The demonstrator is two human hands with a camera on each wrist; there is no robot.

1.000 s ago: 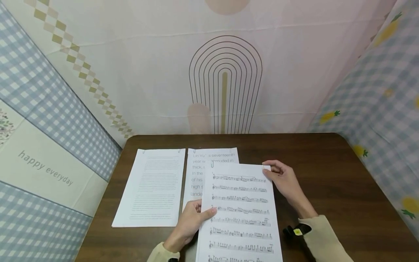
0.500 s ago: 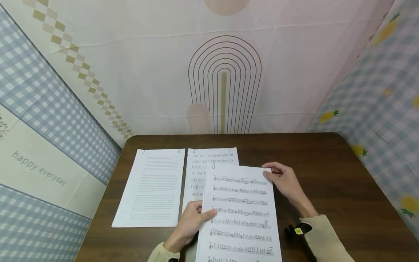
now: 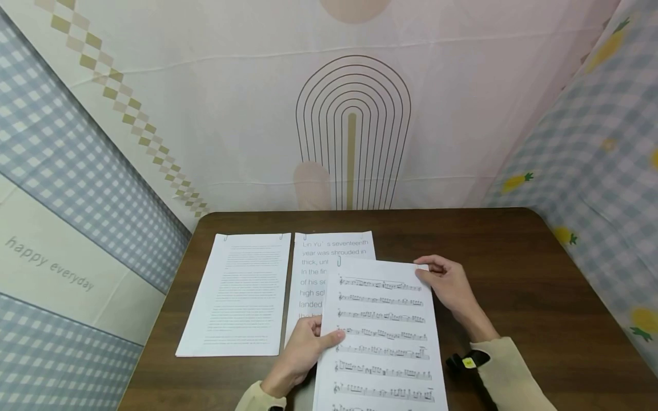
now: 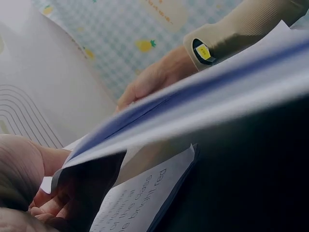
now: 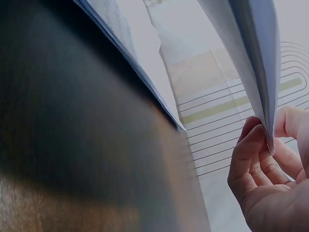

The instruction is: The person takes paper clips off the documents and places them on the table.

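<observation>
Two hands (image 3: 449,287) pinch rectangular white sheet-music papers (image 3: 382,342), likely for steadiness, well inside the brown wooden desk's (image 3: 524,297) right edge.

"What lies on the counter (image 3: 514,308)?"
"The left stack (image 3: 233,297), with the middle stack (image 3: 310,279) just right of it."
"And the sheet music (image 3: 380,342)?"
"Before the middle stack, partly over it, left hand (image 3: 302,349) at its left edge, right hand (image 3: 450,286) at its top-right corner."

Wrist views are darker and partly blurred.
</observation>
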